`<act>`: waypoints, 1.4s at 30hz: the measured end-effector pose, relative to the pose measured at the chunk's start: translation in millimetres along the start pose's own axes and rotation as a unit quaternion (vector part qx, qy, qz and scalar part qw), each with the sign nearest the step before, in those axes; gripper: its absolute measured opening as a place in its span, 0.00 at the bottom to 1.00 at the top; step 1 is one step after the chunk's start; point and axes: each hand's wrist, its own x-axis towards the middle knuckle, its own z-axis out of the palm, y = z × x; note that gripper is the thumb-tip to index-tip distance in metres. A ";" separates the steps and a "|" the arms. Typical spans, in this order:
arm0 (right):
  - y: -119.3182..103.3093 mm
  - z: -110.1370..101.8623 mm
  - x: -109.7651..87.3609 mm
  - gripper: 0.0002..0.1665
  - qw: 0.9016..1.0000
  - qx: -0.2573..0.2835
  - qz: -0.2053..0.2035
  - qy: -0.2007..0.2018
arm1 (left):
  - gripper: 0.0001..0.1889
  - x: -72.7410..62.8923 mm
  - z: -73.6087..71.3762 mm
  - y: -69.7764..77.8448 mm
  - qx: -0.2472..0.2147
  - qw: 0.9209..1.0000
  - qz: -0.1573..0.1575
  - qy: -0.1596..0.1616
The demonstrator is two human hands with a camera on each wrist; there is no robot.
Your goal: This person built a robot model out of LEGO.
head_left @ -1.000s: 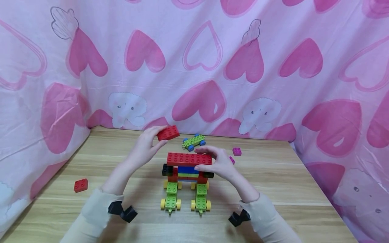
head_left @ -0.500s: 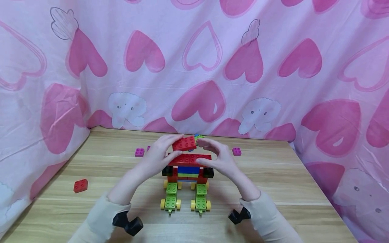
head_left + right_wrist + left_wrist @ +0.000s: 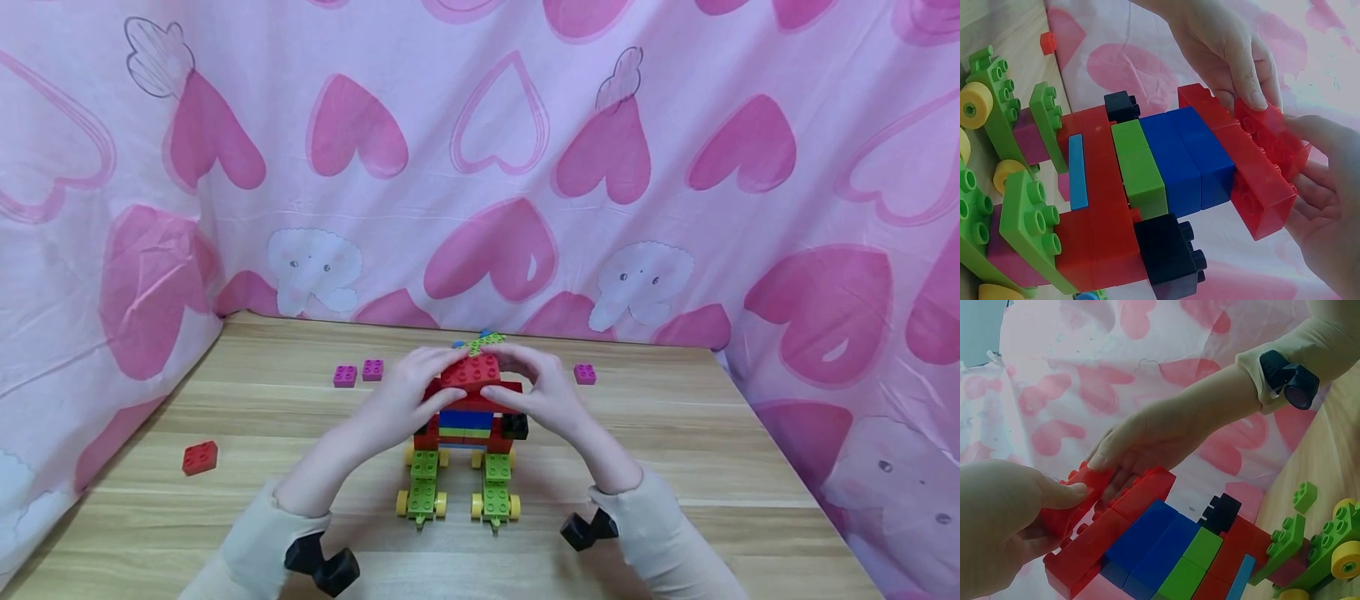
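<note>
Both hands meet over a brick-built figure in the middle of the table. My left hand (image 3: 405, 396) pinches one end of a red toy brick (image 3: 472, 372) between thumb and fingers. At its other end my right hand (image 3: 546, 396) grips it too, thumb on the near side. The brick is slightly tilted, right over the row of red bricks (image 3: 1254, 164) topping the figure. Below that row come blue bricks (image 3: 1192, 156), green bricks (image 3: 1188, 565), black bricks (image 3: 515, 426) at the sides, and two green wheeled bases (image 3: 422, 498) with yellow wheels.
Magenta bricks (image 3: 345, 377) lie at the back left, another magenta brick (image 3: 585, 374) at the back right. A loose red brick (image 3: 200, 457) is at the left. Behind the figure stands a green base with blue wheels (image 3: 487, 340), partly hidden. A pink curtain (image 3: 495, 250) borders the table.
My left hand has carried the red brick rightward and down over the figure's top. My right hand, earlier at the top row's right end, now grips the brick as well.
</note>
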 end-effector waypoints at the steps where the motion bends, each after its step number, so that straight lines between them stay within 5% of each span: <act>1: 0.4 0.1 -0.2 0.28 1.000 0.000 0.003 0.000 | 0.27 -0.2 0.1 0.2 -0.001 1.000 -0.002 -0.002; 42: 7.7 5.7 -5.0 0.21 0.997 0.019 0.075 -0.012 | 0.26 -3.9 3.4 -10.1 -0.014 1.000 -0.012 -0.012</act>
